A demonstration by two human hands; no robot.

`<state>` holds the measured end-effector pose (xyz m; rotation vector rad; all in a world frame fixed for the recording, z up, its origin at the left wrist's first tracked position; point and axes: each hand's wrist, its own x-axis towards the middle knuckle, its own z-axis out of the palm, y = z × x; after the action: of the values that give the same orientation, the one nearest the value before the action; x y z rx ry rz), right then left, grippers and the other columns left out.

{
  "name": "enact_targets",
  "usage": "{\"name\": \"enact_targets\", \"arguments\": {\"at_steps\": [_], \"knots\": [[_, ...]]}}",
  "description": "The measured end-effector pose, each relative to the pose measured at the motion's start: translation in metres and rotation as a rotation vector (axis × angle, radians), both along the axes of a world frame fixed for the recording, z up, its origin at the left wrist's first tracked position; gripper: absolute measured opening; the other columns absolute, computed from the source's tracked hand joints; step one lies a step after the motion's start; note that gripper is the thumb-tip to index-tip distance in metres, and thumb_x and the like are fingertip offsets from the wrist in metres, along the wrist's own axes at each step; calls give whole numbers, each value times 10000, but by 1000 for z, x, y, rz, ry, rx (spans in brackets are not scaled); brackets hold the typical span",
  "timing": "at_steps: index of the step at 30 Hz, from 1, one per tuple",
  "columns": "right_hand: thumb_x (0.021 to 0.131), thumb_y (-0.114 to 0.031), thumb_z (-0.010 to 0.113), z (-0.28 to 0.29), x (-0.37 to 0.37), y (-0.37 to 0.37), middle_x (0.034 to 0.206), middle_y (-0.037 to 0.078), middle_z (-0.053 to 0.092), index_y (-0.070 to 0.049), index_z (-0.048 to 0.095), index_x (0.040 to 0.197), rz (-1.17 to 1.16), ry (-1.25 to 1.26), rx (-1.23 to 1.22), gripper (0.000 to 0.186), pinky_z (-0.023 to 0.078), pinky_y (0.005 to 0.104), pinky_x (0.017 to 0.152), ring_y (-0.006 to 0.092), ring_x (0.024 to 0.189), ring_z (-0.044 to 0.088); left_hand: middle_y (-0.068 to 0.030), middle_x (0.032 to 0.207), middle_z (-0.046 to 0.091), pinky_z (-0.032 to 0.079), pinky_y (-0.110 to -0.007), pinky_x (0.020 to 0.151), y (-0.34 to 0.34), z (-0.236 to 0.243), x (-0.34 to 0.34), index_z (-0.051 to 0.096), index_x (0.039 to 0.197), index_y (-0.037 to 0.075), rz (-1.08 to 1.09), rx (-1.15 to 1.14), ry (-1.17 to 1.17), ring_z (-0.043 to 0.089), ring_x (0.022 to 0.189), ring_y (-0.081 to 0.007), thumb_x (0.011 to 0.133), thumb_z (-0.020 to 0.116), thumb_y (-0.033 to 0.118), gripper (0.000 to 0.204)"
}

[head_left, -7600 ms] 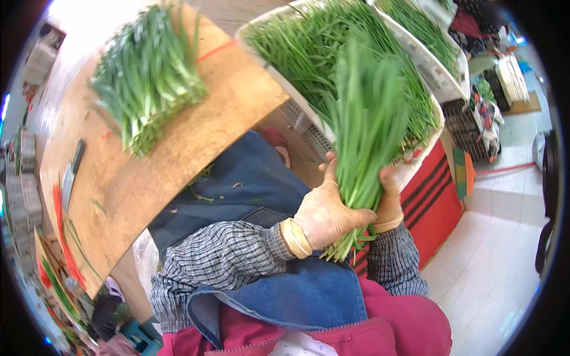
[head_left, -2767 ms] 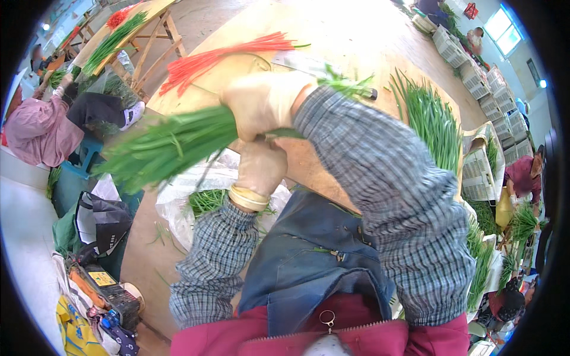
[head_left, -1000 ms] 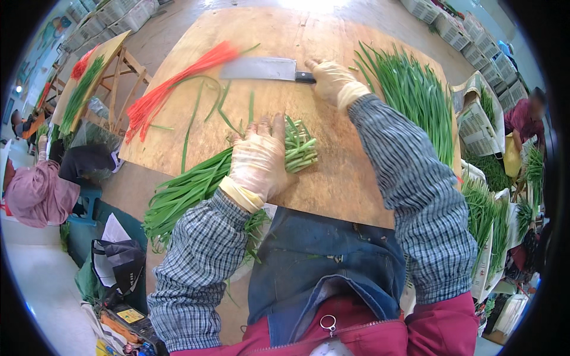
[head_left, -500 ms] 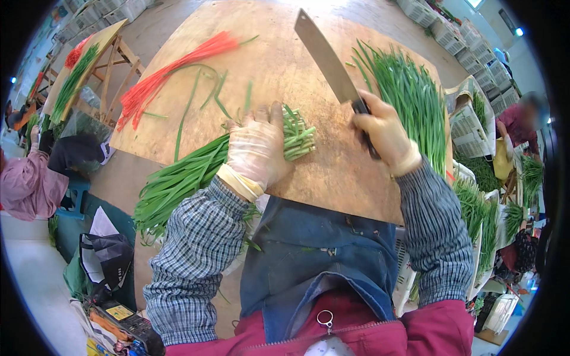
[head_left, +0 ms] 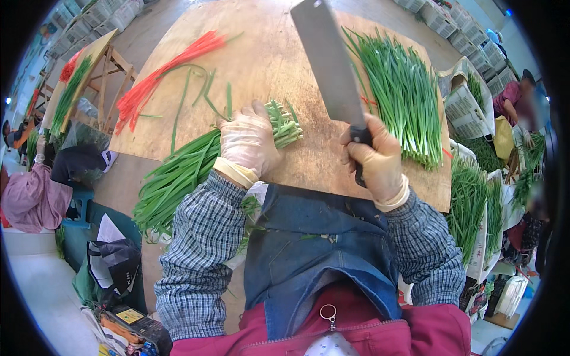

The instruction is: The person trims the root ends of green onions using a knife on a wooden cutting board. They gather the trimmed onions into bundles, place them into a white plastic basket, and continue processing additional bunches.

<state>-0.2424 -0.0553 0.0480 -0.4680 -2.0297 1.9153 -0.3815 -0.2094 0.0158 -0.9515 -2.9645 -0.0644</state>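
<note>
My left hand (head_left: 246,139), in a pale glove, grips a bunch of green chives (head_left: 178,181) against the wooden board (head_left: 303,160), fingers curled over it near the pale stem ends. My right hand (head_left: 377,157) is closed on the black handle of a broad cleaver (head_left: 323,62), whose blade points up and forward, right of the bunch's ends. A larger pile of chives (head_left: 398,95) lies at the board's right. At the left lie red ties (head_left: 163,77) and a few loose green leaves.
A person in pink (head_left: 35,196) sits at the left beside another board (head_left: 77,83) with greens. A person in maroon (head_left: 513,101) works at the right among white crates (head_left: 466,110) and greens. Stacked crates (head_left: 122,12) line the back; bags (head_left: 110,264) lie at lower left.
My right hand has picked up the cleaver from the board's far part, raised it and come toward me; it is now slightly further left than half a second ago. My left hand still holds the bunch.
</note>
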Motion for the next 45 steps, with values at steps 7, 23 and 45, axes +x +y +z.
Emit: {"name": "enact_targets", "arguments": {"at_steps": [7,23,45], "knots": [[911,-120,545,11,9,-12,648,174,565,27,521,1022,108,-191,469,186,442,382,545,302,600,581,-170,1035,593,481,-464,779,4,-4,5,485,1096,-19,-3,9,29,590,951,-310,622,708,346,639],[906,-145,500,11,24,-32,719,302,586,43,476,952,183,-384,856,195,456,521,638,486,744,580,-188,979,618,492,-439,797,5,-3,2,499,1102,-33,18,8,-32,616,952,-309,674,712,568,767],[859,-85,507,-5,-25,-45,643,303,569,62,446,878,159,-484,856,161,468,520,599,479,680,589,-119,792,618,505,-396,632,-2,-25,-6,595,854,37,-139,114,204,638,718,-271,646,759,355,413]]}}
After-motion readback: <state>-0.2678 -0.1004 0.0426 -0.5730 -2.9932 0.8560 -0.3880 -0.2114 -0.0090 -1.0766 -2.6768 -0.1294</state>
